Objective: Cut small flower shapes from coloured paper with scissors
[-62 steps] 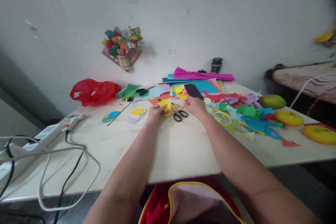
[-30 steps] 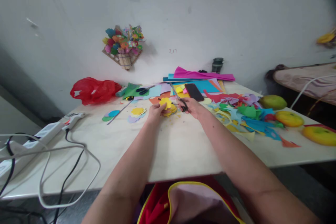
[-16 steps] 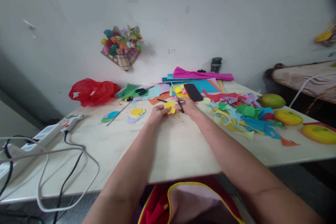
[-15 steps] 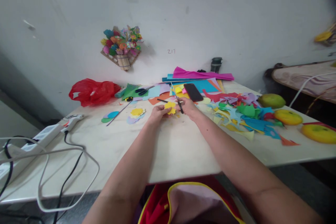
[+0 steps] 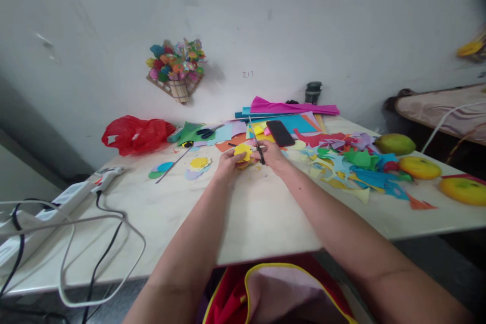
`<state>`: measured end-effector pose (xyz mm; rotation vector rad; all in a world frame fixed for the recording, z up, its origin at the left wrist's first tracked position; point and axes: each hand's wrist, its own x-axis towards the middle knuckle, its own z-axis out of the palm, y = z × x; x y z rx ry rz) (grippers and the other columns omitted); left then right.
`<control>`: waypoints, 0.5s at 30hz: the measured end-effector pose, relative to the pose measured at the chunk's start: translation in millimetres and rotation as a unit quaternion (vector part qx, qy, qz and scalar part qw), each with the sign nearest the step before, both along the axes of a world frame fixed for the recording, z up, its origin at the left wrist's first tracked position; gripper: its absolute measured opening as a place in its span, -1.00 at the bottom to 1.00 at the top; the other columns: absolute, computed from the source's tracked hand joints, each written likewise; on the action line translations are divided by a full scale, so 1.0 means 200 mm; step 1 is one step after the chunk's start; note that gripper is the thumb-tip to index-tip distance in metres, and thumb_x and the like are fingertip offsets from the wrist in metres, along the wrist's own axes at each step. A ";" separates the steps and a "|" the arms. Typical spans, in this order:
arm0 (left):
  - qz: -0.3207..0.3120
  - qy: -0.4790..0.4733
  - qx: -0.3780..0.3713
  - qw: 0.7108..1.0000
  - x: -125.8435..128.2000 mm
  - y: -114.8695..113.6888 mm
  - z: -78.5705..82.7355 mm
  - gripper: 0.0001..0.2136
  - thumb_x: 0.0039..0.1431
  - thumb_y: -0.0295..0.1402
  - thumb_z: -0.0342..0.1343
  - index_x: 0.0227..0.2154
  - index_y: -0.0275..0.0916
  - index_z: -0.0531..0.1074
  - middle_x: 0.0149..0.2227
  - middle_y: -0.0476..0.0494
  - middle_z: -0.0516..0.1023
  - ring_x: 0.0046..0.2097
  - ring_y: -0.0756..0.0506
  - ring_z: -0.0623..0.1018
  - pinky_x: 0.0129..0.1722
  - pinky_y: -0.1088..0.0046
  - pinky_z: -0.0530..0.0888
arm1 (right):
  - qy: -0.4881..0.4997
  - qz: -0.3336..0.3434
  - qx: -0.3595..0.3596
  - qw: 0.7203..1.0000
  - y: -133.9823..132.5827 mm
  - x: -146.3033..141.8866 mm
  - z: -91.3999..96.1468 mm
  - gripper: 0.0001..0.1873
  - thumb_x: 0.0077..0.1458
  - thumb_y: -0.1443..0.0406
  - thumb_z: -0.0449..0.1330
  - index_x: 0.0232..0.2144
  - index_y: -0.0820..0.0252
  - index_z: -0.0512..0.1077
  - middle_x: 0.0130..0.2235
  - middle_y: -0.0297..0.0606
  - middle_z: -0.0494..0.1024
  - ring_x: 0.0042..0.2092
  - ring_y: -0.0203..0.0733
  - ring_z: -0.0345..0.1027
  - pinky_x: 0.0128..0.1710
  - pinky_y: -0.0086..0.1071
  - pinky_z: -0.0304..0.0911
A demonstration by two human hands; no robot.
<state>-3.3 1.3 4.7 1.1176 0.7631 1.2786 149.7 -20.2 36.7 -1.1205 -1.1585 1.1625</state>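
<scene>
A yellow paper flower (image 5: pixel 242 152) is being held in the left hand (image 5: pixel 227 163), its edge being pinched between thumb and fingers over the middle of the worktop (image 5: pixel 266 217). A pair of scissors (image 5: pixel 259 152) is being gripped in the right hand (image 5: pixel 272 156), just beside the flower; the fingers are being kept closed about the black handles, and the blades are being pointed toward the wall (image 5: pixel 243 20). Whether the flower is being touched by the scissors cannot be told. Behind the right hand, a dark phone (image 5: pixel 280 133) is being supported partly by coloured paper sheets (image 5: pixel 299 124), and a long pink sheet (image 5: pixel 292 106) is being laid across the pile at the back. To the left of the left hand, another yellow flower (image 5: pixel 200 162) is lying on pale cutouts, and near it a thin stick (image 5: pixel 172 164) is resting beside blue and green discs (image 5: pixel 165 167). Farther back, a second pair of scissors (image 5: pixel 207 132) is being borne by paper, near a red plastic bag (image 5: pixel 136 134). The right side is being covered by a heap of paper scraps (image 5: pixel 357 161), beside which a green fruit (image 5: pixel 396 144) and two yellow fruits (image 5: pixel 419 167) are lying.
</scene>
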 end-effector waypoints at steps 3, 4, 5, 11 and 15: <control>0.019 -0.009 0.005 1.000 0.00 0.00 0.00 -0.66 -0.26 -0.31 0.45 -0.40 -0.35 0.53 -0.39 -0.16 0.62 -0.42 -0.06 0.60 -0.29 0.39 0.57 | -0.006 -0.001 0.002 1.000 0.00 0.00 0.00 -0.64 -0.24 0.52 0.34 -0.35 0.21 0.35 -0.57 -0.48 0.44 -0.60 -0.37 0.35 -0.65 -0.57 0.16; 0.025 -0.009 0.003 1.000 0.00 0.00 0.01 -0.66 -0.26 -0.30 0.45 -0.40 -0.34 0.52 -0.42 -0.15 0.62 -0.44 -0.06 0.59 -0.31 0.39 0.57 | -0.008 -0.003 0.003 1.000 0.00 0.01 0.00 -0.65 -0.23 0.52 0.34 -0.35 0.21 0.35 -0.58 -0.48 0.44 -0.61 -0.38 0.34 -0.65 -0.57 0.15; 0.031 -0.007 0.001 0.999 0.00 0.00 0.01 -0.65 -0.26 -0.29 0.46 -0.40 -0.33 0.52 -0.43 -0.15 0.62 -0.46 -0.06 0.59 -0.32 0.38 0.57 | -0.010 -0.004 0.004 1.000 0.00 0.01 0.00 -0.66 -0.21 0.51 0.34 -0.35 0.21 0.36 -0.59 -0.49 0.43 -0.62 -0.38 0.33 -0.65 -0.57 0.16; 0.072 -0.005 -0.005 0.997 -0.01 0.02 0.01 -0.65 -0.22 -0.24 0.45 -0.40 -0.32 0.50 -0.42 -0.17 0.62 -0.41 -0.08 0.62 -0.27 0.38 0.57 | -0.040 0.040 -0.002 0.998 0.01 0.04 -0.01 -0.79 -0.10 0.43 0.36 -0.40 0.24 0.39 -0.67 -0.49 0.39 -0.68 -0.44 0.22 -0.65 -0.57 0.15; 0.085 -0.018 -0.007 0.996 -0.02 0.03 0.00 -0.66 -0.21 -0.25 0.44 -0.42 -0.33 0.49 -0.43 -0.15 0.60 -0.39 -0.09 0.62 -0.22 0.34 0.59 | -0.082 0.097 0.001 0.992 0.01 0.06 -0.03 -0.83 0.04 0.28 0.32 -0.42 0.25 0.41 -0.64 -0.43 0.42 -0.66 -0.43 0.24 -0.73 -0.60 -0.03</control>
